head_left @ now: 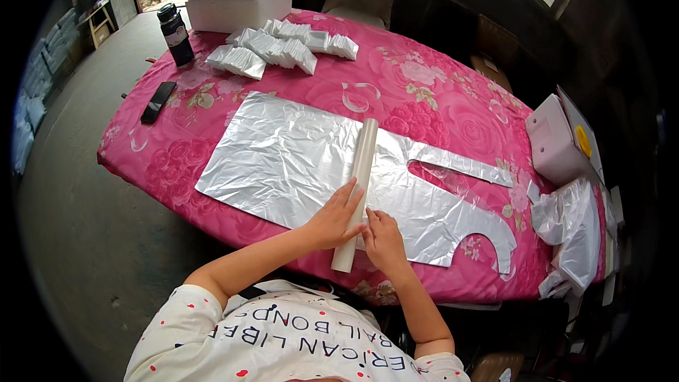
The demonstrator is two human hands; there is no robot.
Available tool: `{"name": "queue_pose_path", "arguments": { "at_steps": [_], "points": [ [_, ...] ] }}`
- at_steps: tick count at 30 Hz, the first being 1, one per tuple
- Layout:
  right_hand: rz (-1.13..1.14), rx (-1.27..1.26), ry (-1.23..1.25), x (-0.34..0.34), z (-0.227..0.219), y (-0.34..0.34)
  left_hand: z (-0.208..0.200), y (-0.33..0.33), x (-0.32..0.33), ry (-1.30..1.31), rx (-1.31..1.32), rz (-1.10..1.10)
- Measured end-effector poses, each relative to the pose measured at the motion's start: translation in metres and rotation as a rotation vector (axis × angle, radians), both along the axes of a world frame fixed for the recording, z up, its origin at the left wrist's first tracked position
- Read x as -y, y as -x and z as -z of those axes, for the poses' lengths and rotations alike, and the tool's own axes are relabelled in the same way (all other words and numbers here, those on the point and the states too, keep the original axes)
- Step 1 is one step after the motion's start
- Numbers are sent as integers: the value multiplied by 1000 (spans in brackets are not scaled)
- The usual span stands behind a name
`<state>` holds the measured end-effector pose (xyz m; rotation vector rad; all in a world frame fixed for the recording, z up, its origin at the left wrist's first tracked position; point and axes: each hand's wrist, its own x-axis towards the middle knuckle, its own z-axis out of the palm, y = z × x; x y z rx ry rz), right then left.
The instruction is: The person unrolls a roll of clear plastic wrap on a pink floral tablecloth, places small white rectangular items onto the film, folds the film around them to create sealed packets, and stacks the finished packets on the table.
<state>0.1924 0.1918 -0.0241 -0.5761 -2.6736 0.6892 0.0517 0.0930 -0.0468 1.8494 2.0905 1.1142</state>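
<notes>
A pale cream tube [358,177] lies across a silver plastic sheet [276,155], which is spread flat and wrinkled on the table. The sheet looks like an apron or bag, with a long slot and a curved cut-out at its right end. My left hand [337,218] rests on the near part of the tube, fingers stretched along it and not wrapped round. Just right of the tube, my right hand [385,242] lies on the sheet, its fingers stretched forward and its thumb side close to the tube. Its thumb is partly hidden.
A pink flowered tablecloth [417,120] covers the table. Folded silver packets [272,48] lie at the back, beside white foam boxes [240,1]. A dark bottle [175,35] and black phone [158,102] are at left. Clear plastic bags [569,226] and a white box [559,134] sit at right.
</notes>
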Motion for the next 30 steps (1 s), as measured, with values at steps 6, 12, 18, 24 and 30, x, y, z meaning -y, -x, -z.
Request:
{"name": "queue_pose_path", "arguments": {
  "at_steps": [6, 12, 18, 24, 30],
  "points": [
    [91, 124, -222, -53, 30, -42, -104, -33, 8, -266, 52, 386],
    [166, 205, -281, -115, 34, -94, -60, -10, -11, -116, -81, 221],
    [421, 244, -260, -188, 39, -188, -3, 23, -14, -22, -60, 160],
    [811, 237, -309, -210, 52, -267, -9, -16, -19, 59, -86, 204],
    [1013, 132, -368, -207, 49, -267, -12, -47, -35, 92, -126, 197]
  ]
}}
